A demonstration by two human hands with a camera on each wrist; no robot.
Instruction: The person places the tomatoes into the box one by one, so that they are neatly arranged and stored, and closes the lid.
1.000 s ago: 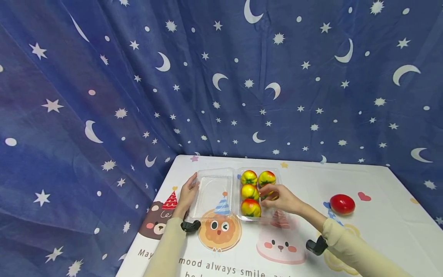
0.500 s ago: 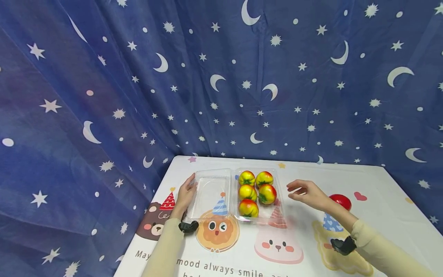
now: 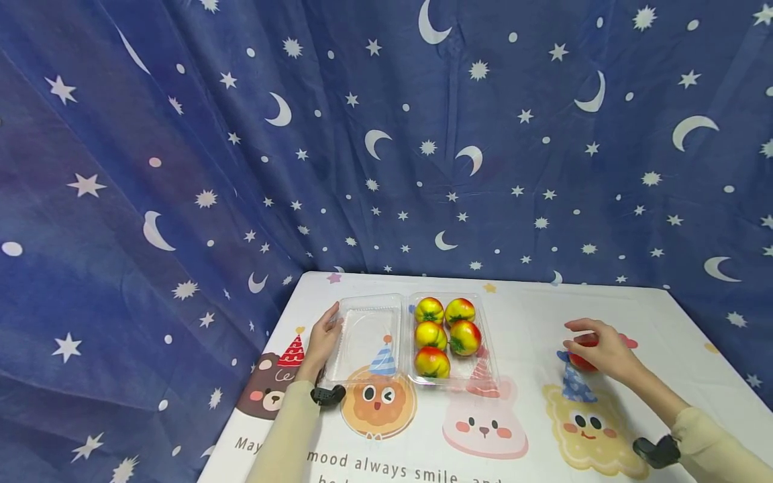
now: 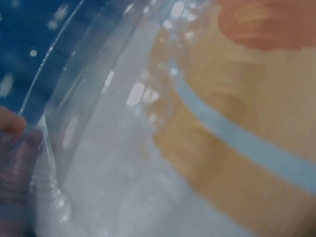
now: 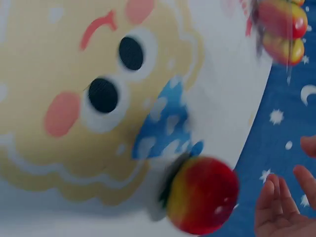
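Out to the right of the clear box [image 3: 468, 370], the right hand [image 3: 600, 347] hangs over a red fruit [image 5: 202, 195], thumb and fingers apart, nothing in their grasp! From the head view that hand covers much of the fruit; the right wrist view shows its yellow side, though a dark green bit at its edge is blurred and partly tucked away. Over at the box's left edge, the left hand [image 3: 321, 343] holds the rim of the open lid [image 3: 365, 335], most of its fingers hard to make out; its own wrist view offers one fingertip and smeared plastic glare. Inside the box sit five yellow-and-red fruits [image 3: 431, 335], cut off at the corner of the right wrist view. And the lettering! On the tablecloth [image 3: 531, 312], nearer the wearer than the box, "May" runs into the left sleeve [image 3: 286, 433], then "mood always smile, and" reads clean before fading. Below it, a second line is sliced by the frame's bottom edge, too little to read.
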